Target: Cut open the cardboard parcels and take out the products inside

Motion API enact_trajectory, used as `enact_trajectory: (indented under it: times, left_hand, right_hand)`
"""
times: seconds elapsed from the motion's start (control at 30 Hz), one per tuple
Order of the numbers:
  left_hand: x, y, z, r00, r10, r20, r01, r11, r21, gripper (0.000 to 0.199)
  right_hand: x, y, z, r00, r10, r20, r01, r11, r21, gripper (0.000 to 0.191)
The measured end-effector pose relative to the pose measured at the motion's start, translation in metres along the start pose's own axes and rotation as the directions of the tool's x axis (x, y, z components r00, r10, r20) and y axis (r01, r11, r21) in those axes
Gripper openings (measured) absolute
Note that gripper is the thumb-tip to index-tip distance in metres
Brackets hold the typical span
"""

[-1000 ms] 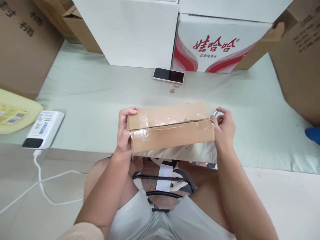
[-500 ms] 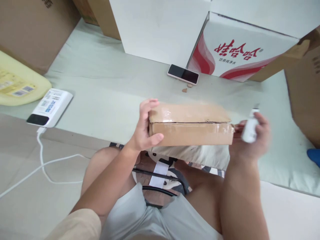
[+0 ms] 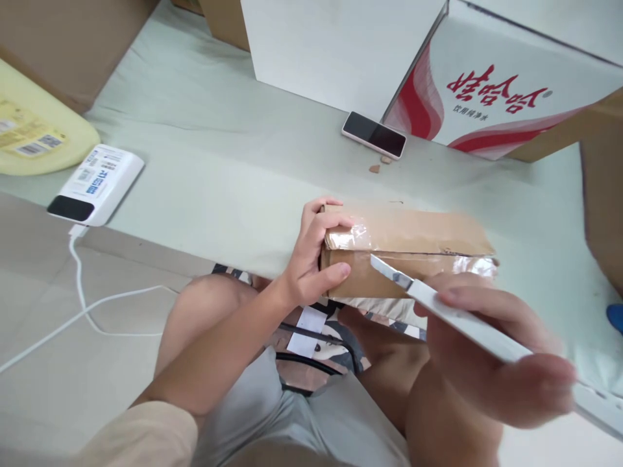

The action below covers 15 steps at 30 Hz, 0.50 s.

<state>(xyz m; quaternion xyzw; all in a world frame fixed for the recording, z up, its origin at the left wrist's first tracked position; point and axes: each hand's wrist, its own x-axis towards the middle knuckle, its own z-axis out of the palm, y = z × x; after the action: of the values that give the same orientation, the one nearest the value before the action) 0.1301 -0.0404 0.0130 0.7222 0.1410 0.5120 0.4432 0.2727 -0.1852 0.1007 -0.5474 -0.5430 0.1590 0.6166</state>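
Observation:
My left hand (image 3: 318, 253) grips the left end of a brown cardboard box (image 3: 409, 230), with its thumb on the near side and fingers over the top. Clear tape shows at both ends of the box, and a dark seam runs along its upper near edge. In my right hand (image 3: 491, 350) is a white utility knife (image 3: 474, 321), its blade out and pointing left. The blade tip appears in front of the box's near side, just below the seam; whether it touches the cardboard I cannot tell.
Behind the box, a phone (image 3: 374, 135) lies on the pale green cloth (image 3: 214, 162) beside small brown scraps (image 3: 374, 168). Large white cartons (image 3: 506, 78) stand at the back. Leftward are a white device (image 3: 97, 181) with a cable (image 3: 80, 279) and a yellow jug (image 3: 43, 123).
My right hand has left the box's right end and come nearer the camera, turning the knife so its blade points left. The box and my left hand sit farther right in view.

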Motion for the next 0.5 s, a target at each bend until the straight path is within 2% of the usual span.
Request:
enact_trajectory:
  times: [0.07, 0.23, 0.37, 0.5]
  left_hand:
    - [0.0, -0.001, 0.0, 1.0, 0.0, -0.017, 0.0, 1.0, -0.005, 0.044]
    - [0.001, -0.005, 0.002, 0.996, -0.062, -0.061, 0.062, 0.998, -0.007, 0.05]
    - [0.001, -0.007, 0.002, 0.999, 0.027, -0.046, -0.027, 1.0, -0.001, 0.042]
    - [0.001, -0.01, 0.002, 0.997, 0.067, -0.029, -0.066, 0.997, 0.033, 0.045]
  right_hand:
    - [0.002, 0.003, 0.003, 1.0, -0.021, 0.019, 0.021, 1.0, -0.005, 0.042]
    - [0.003, 0.01, 0.004, 0.992, -0.081, 0.097, 0.097, 0.979, -0.177, 0.027]
    - [0.001, 0.015, 0.003, 0.983, -0.113, 0.144, 0.148, 0.955, -0.258, 0.026]
    - [0.004, 0.017, 0.003, 0.965, -0.164, 0.207, 0.221, 0.929, -0.296, 0.033]
